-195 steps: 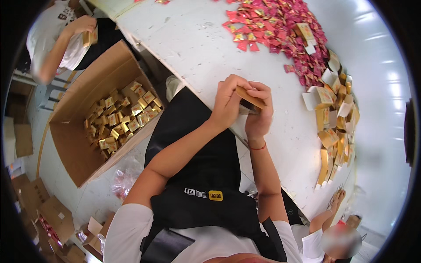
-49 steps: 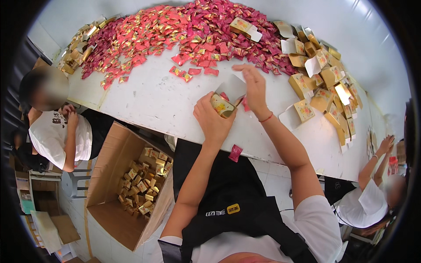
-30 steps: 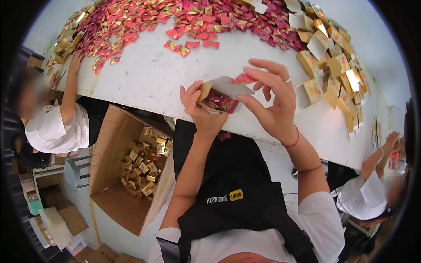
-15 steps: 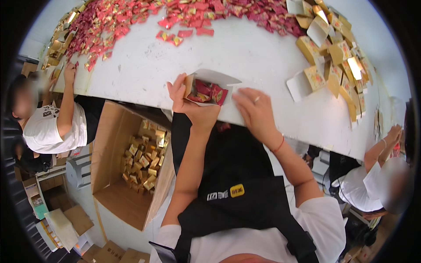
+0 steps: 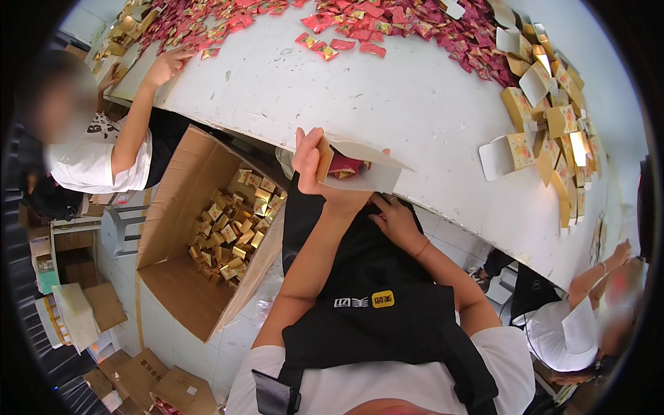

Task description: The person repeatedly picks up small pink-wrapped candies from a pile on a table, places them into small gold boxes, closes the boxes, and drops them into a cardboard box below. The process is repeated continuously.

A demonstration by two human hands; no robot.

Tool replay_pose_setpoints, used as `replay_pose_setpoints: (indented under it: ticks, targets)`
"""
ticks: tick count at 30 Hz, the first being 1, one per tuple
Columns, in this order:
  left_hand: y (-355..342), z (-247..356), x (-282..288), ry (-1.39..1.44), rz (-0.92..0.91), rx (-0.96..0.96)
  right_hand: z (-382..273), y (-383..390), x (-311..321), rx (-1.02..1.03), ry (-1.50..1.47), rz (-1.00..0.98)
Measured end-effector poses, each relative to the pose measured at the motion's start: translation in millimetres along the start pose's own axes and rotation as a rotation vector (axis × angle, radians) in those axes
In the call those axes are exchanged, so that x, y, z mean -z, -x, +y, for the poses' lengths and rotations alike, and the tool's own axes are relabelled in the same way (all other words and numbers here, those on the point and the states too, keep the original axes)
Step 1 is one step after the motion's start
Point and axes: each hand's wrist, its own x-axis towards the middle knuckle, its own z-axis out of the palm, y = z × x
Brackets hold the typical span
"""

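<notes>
My left hand (image 5: 325, 176) is closed on an open gold carton (image 5: 356, 169) with a pale raised flap and dark red wrapped packets (image 5: 346, 164) inside, held by the table's front edge. My right hand (image 5: 394, 221) is lower, against the black apron below the carton, its fingers curled and their tips partly hidden; what they hold, if anything, I cannot make out.
The white table (image 5: 429, 124) bears heaps of pink and magenta packets (image 5: 366, 24) and gold cartons (image 5: 557, 128). A big cardboard box (image 5: 173, 221) holding small gold boxes stands at my left. Co-workers sit left (image 5: 97, 159) and right (image 5: 560, 332).
My right hand has dropped from the carton's right side to beneath it. My left hand has moved slightly right with the carton. The left co-worker's hand has moved along the table.
</notes>
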Motion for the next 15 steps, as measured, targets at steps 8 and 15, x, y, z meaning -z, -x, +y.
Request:
replay_pose_setpoints:
  ticks: [8,15]
  targets:
    - [4.8,12.4,3.5,0.155,-0.05,0.168,14.1,-10.0,-2.8,-0.023,-0.183,-0.064]
    - [11.4,12.1,6.6,0.172,-0.084,0.132,-28.2,7.6,44.9,-0.324,-0.758,-0.112]
